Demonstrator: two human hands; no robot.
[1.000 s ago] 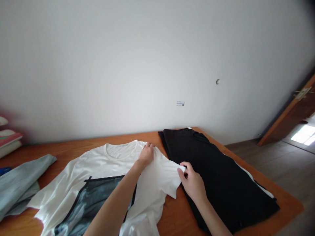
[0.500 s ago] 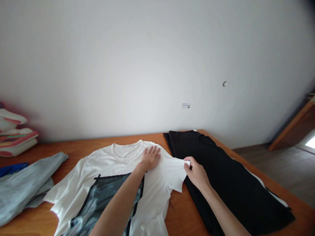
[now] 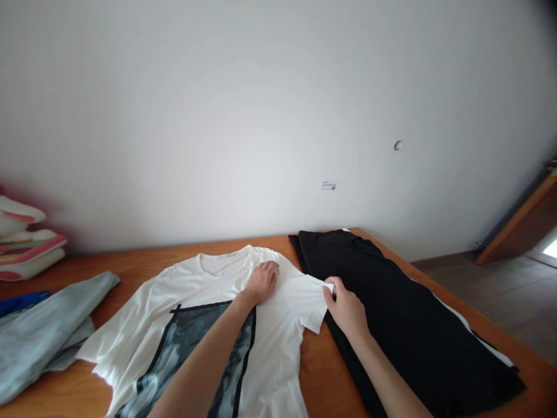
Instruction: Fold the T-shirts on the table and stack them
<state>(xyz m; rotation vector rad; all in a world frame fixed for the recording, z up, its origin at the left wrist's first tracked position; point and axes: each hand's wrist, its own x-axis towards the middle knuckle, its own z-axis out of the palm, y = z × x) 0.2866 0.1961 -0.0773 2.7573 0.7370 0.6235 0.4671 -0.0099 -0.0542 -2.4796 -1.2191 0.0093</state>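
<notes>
A white T-shirt with a dark grey printed panel lies spread on the wooden table, neckline toward the wall. On its shoulder, right of the neckline, rests my left hand, its fingers bent and drawn together on the cloth; a bit of fabric seems gathered under them. My right hand pinches the edge of the right-side sleeve between thumb and fingers, holding it out over the edge of the black clothing. My left forearm covers part of the printed panel.
Folded black clothing lies along the right side of the wooden table. Grey garments and a blue one lie at the left. A red and white plush-like item stands at the back left. Behind is a white wall.
My left hand has shifted slightly left and its fingers, flat and spread before, are now curled. My right hand still holds the sleeve edge, and the sleeve's lower corner has moved up a little.
</notes>
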